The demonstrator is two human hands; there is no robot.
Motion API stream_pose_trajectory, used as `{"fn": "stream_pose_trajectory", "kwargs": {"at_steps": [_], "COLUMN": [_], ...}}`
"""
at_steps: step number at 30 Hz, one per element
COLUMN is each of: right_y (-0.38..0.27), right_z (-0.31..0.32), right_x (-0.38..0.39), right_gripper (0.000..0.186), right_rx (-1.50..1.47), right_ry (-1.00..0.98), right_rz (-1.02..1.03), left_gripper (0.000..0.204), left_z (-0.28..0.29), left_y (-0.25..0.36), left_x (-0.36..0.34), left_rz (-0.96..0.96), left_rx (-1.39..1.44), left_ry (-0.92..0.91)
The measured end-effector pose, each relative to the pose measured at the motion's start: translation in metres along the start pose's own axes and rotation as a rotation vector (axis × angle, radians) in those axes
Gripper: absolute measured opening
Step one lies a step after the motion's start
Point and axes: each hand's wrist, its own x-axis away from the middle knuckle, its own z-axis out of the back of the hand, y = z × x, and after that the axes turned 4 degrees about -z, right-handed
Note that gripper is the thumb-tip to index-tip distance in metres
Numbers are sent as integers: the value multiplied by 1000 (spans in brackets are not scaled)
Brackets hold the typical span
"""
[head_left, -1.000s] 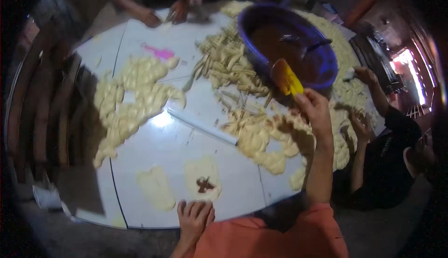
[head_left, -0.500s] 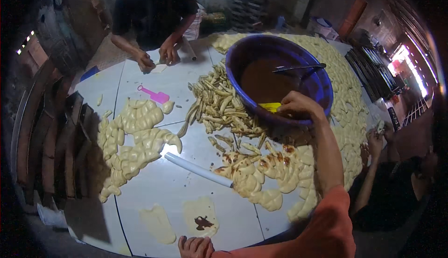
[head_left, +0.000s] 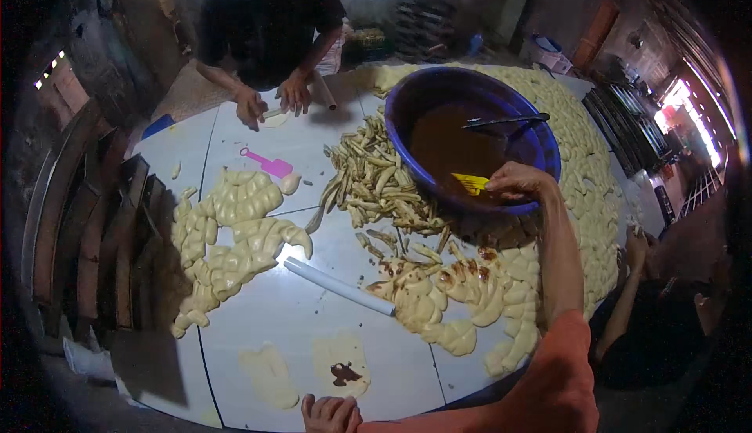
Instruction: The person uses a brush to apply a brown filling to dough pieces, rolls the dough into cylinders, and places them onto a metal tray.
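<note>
My right hand (head_left: 517, 181) grips a small yellow plastic spatula (head_left: 471, 184) with a slotted-looking blade. It is inside the near side of a blue tub (head_left: 407, 155) holding brown filling (head_left: 446, 147). Fingers down near the table's front edge, my left hand (head_left: 332, 415) rests with nothing in it. Just beyond it lies a flattened dough sheet (head_left: 333, 355) with a dark brown smear (head_left: 345, 373). A plain dough sheet (head_left: 269, 374) is to its left. Farther up, a pale pipe-like rolling pin (head_left: 338, 285) lies slantwise between dough heaps.
Peeled bananas (head_left: 376, 178) are piled left of the tub. Dough pieces (head_left: 227, 253) cover the left; more dough (head_left: 591, 182) spreads along the right. A pink toy shovel (head_left: 270, 164) lies beyond. One person (head_left: 270, 37) handles dough opposite; another (head_left: 658, 315) is at the right.
My right hand has shifted right, and the yellow spatula now tilts with its blade showing more inside the tub. The person opposite has a dough piece now folded or rolled. My left hand stays put.
</note>
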Motion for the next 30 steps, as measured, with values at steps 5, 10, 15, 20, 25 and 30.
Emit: {"fn": "stream_pose_trajectory", "kwargs": {"at_steps": [5, 10, 15, 20, 25, 30], "right_y": [-27, -31, -65, -83, -85, -86], "right_z": [-22, -60, -165, -286, -420, -481], "right_x": [29, 35, 62, 62, 65, 96], "right_gripper": [33, 27, 15, 26, 26, 27], "right_rx": [49, 7, -44, 275, 526, 905], "right_ry": [16, 89, -58, -351, -330, -44], "right_rz": [65, 210, 204, 294, 591, 681], "left_gripper": [38, 33, 37, 47, 49, 46], "left_z": [-8, -5, 27, 35, 40, 39], "left_y": [-9, -17, -28, -58, -64, -67], "left_x": [29, 25, 32, 72, 92, 95], "left_rz": [43, 65, 198, 346, 344, 326], "left_rx": [20, 43, -99, -210, -211, -131], "left_ry": [-69, -118, 25, -34, -41, 33]}}
